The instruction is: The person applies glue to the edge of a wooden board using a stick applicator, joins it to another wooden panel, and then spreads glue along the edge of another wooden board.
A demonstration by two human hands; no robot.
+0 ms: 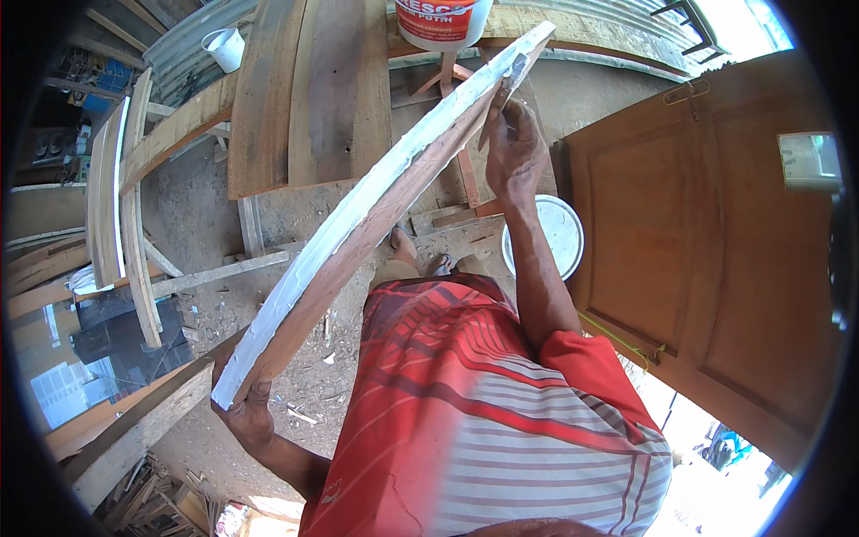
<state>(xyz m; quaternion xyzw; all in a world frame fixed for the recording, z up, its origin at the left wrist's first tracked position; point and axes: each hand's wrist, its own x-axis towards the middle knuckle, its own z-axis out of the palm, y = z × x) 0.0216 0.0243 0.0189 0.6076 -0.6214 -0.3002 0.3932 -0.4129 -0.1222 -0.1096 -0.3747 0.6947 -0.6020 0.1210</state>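
A long wooden plank (358, 251) slants across in front of me, from the lower left up to the upper right. White paste (309, 259) coats most of its upward-facing narrow side, thick and ridged. My left hand (250, 419) is closed around the plank's lower end, the fingers partly hidden beneath it. Near the far end, my right hand (517, 148) pinches a small flat spreader (506, 88). The spreader's tip touches the coated side, where a greyish patch shows; its exact shape is partly hidden by the fingers.
Beyond the plank stands a red and white bucket (443, 22). Wide boards (335, 98) lie left of it, near a white cup (224, 49). A round white lid (544, 238) is under my right forearm. A brown panelled door (698, 233) stands at right; timber frames (143, 206) at left.
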